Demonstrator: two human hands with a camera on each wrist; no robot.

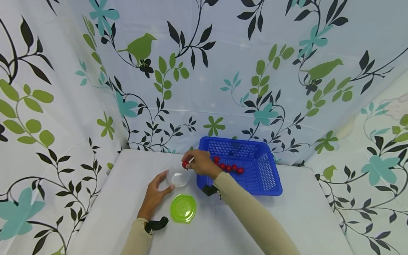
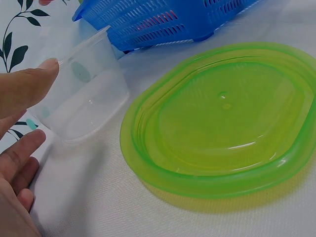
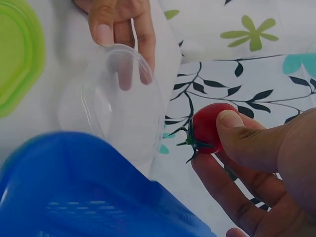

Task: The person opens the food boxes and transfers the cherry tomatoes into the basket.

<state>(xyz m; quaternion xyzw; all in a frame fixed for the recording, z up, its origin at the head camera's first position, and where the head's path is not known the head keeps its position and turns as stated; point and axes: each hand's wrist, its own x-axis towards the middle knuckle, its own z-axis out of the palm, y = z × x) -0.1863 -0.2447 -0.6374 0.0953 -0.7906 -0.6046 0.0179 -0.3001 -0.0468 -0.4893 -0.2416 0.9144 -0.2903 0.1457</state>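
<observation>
My right hand [image 1: 201,163] pinches a red cherry tomato [image 3: 207,127] between thumb and fingers, its green stalk leaves pointing away from the palm. It is held above the table, between the clear plastic container [image 1: 178,178] and the blue basket [image 1: 269,179]. At the container's left side, my left hand [image 1: 155,193] holds it with the thumb on the near side and the fingers round the far side. I see no tomato inside the container. Several more cherry tomatoes [image 1: 228,168] lie in a loose row in the basket's left part.
A translucent green lid [image 1: 183,209] lies on the white tabletop [image 1: 216,226], just in front of the container. The basket stands close to its right, near the back edge. A patterned curtain [image 1: 204,88] hangs behind the table and along both sides.
</observation>
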